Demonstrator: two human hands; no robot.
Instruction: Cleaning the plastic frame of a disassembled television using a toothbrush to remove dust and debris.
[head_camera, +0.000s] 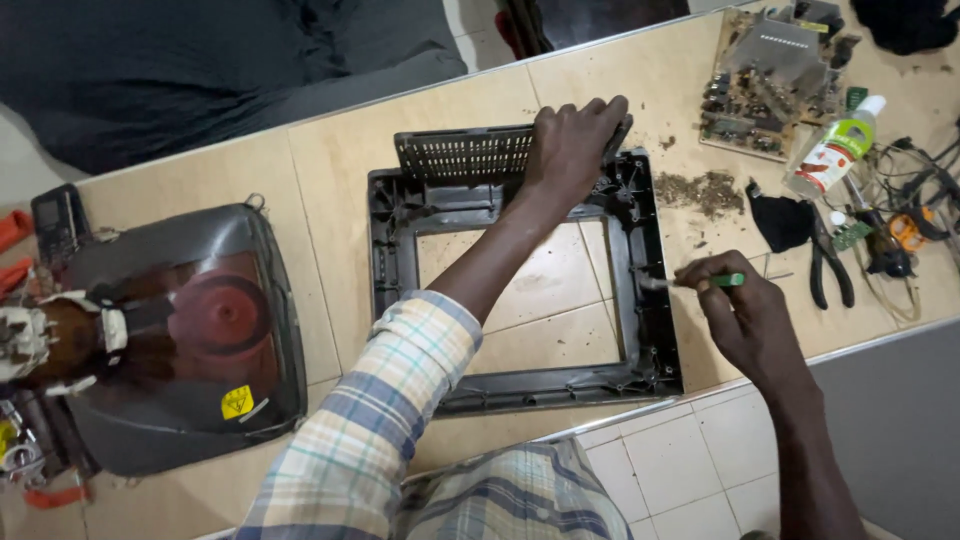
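A black plastic television front frame lies flat on the tan table. My left hand grips its raised far edge, by a slotted grille. My right hand holds a small brush with a green handle. The brush's pale bristles touch the right side of the frame.
A picture tube lies face down at the left. A circuit board, a plastic bottle, pliers, a black cloth and tangled wires are at the far right. Dust pile beside the frame.
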